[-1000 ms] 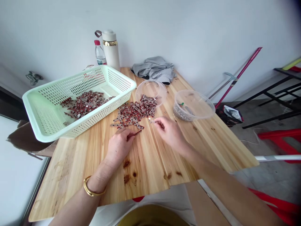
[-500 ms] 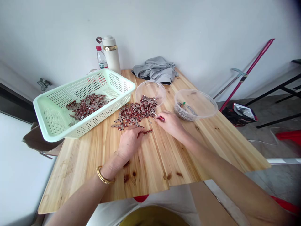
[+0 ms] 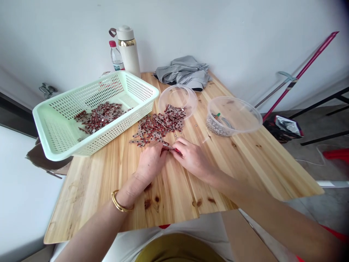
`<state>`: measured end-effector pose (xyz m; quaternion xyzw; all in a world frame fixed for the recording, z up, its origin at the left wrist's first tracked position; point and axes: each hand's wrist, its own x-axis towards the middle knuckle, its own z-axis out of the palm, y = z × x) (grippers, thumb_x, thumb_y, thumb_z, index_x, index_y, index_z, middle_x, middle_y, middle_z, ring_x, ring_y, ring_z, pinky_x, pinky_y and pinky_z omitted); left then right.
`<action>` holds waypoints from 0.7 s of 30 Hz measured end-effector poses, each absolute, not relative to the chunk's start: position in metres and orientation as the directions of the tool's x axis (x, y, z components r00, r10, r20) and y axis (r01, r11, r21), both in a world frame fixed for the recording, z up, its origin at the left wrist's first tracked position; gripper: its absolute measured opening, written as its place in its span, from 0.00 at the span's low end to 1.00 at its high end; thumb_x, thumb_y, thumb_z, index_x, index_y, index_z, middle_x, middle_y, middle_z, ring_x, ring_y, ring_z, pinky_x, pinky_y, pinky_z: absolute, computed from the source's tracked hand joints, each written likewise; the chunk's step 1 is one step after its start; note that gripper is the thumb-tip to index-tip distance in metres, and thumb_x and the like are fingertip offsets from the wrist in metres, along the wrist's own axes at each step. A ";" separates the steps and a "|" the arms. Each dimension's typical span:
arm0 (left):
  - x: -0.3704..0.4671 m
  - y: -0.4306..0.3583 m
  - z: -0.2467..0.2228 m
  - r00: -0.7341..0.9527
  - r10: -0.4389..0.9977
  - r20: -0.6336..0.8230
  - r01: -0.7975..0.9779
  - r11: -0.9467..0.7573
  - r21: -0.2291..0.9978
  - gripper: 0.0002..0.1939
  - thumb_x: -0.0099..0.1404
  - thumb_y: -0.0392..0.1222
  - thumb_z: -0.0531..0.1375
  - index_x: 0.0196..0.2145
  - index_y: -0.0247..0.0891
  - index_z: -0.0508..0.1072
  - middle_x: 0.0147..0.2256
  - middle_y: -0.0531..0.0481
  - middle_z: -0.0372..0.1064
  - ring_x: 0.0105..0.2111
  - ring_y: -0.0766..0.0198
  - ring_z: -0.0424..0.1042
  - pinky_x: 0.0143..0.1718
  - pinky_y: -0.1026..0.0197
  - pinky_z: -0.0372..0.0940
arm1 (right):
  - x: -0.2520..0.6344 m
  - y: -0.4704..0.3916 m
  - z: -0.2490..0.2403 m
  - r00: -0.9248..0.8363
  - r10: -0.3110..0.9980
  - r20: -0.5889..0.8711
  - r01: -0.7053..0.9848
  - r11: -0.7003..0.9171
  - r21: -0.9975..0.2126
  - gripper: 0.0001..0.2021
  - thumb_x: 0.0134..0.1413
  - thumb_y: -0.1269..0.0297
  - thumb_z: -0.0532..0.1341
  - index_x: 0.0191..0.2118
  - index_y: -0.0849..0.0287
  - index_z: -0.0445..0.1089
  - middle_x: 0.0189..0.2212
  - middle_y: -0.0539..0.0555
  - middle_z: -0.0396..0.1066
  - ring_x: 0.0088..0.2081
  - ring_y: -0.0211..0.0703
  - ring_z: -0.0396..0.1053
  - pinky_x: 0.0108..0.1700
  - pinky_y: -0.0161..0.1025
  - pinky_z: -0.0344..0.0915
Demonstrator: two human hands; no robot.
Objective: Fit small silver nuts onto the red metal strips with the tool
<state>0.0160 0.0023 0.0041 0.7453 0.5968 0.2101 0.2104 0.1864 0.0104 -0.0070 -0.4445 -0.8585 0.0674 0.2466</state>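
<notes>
Our right hand (image 3: 193,157) has come leftward to our left hand (image 3: 151,159), its fingers closed around a slim silvery tool with a red handle (image 3: 169,147). We see its long axis run crosswise, tip toward the left fingertips, which pinch a small red-brown strip (image 3: 169,150), mostly hidden; just beyond both lies the heap of red-brown perforated strips (image 3: 160,125).

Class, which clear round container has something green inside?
The right container, also holding small metal pieces; the other container, nearer the basket, has reddish strips heaped at its near side.
</notes>
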 end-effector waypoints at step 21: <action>0.018 0.001 0.004 0.106 0.993 0.058 0.761 -0.119 0.638 0.08 0.59 0.31 0.59 0.33 0.40 0.77 0.34 0.50 0.76 0.36 0.60 0.73 0.40 0.59 0.67 | 0.180 0.013 -0.006 -0.389 0.862 0.324 0.708 0.505 -0.493 0.11 0.58 0.72 0.57 0.25 0.56 0.62 0.27 0.49 0.64 0.30 0.38 0.63 0.32 0.35 0.57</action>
